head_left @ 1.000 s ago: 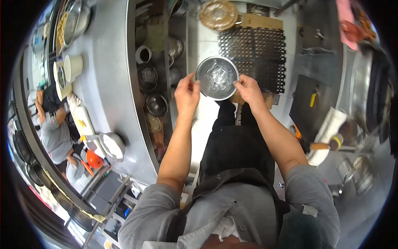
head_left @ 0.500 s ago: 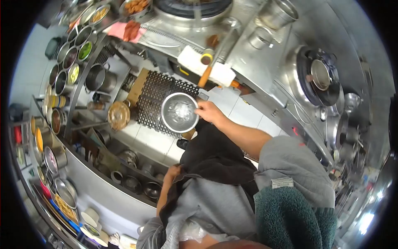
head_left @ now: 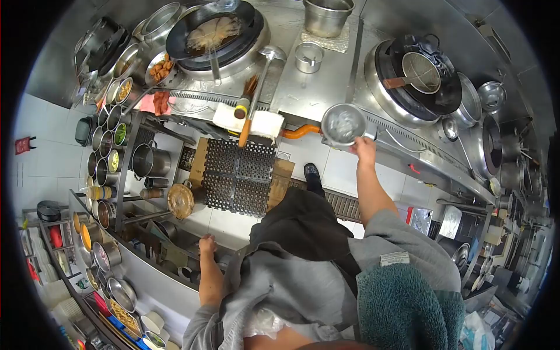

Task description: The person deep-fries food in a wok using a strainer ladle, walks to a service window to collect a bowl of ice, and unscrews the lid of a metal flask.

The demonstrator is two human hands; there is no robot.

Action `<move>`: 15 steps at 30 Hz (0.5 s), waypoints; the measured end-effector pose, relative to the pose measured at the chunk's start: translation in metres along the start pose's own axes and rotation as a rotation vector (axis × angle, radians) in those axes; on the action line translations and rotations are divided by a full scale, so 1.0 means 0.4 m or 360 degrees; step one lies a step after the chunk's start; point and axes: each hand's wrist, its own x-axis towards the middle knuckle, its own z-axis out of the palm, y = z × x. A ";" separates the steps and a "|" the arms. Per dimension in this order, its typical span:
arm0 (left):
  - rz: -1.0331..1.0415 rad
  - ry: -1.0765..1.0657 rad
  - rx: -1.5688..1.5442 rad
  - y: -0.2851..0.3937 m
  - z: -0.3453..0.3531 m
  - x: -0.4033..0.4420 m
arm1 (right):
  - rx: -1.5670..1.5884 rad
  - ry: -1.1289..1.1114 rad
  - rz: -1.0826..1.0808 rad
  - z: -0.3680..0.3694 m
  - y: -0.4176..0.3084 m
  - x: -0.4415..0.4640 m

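Note:
A round steel bowl (head_left: 344, 124) with something clear and shiny inside is in my right hand (head_left: 365, 149), which grips its rim at the lower right. The bowl is out in front at the edge of the steel stove counter, beside an orange pipe (head_left: 302, 132). My left hand (head_left: 207, 244) hangs low on the left, near the shelf under the counter, with its fingers curled; too little shows to tell if anything is in it.
A wok of oil (head_left: 213, 33) stands at the back left; a second wok (head_left: 455, 87) bears a strainer (head_left: 420, 73). A ladle (head_left: 272, 54) lies between. Below is a black perforated mat (head_left: 239, 178). Steel pots and food containers line the left.
The view has turned to the stove counter. My left hand has let go of the bowl and dropped to the left. My right hand has carried the bowl toward the counter's edge.

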 end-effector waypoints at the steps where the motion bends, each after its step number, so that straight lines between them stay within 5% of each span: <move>1: -0.0078 -0.0010 -0.0140 -0.015 0.037 -0.015 | -0.0039 0.0105 -0.0040 -0.013 -0.010 0.057; 5: -0.0301 -0.0413 0.0277 -0.112 0.236 -0.037 | -0.0251 0.0240 -0.0058 -0.037 -0.047 0.264; 9: 0.0555 -0.0765 0.0769 -0.178 0.418 -0.013 | -0.0191 0.0293 0.0074 -0.040 -0.036 0.440; 12: 0.1233 -0.0776 0.0883 -0.053 0.469 -0.091 | -0.0082 0.0252 0.0227 -0.048 0.009 0.543; 14: 0.0486 -0.0816 0.0022 -0.072 0.440 -0.063 | -0.0425 0.0169 0.0344 -0.078 0.028 0.570; 15: 0.0169 -0.0709 -0.0423 0.031 0.419 -0.144 | -0.1235 0.0190 -0.0145 -0.108 0.106 0.607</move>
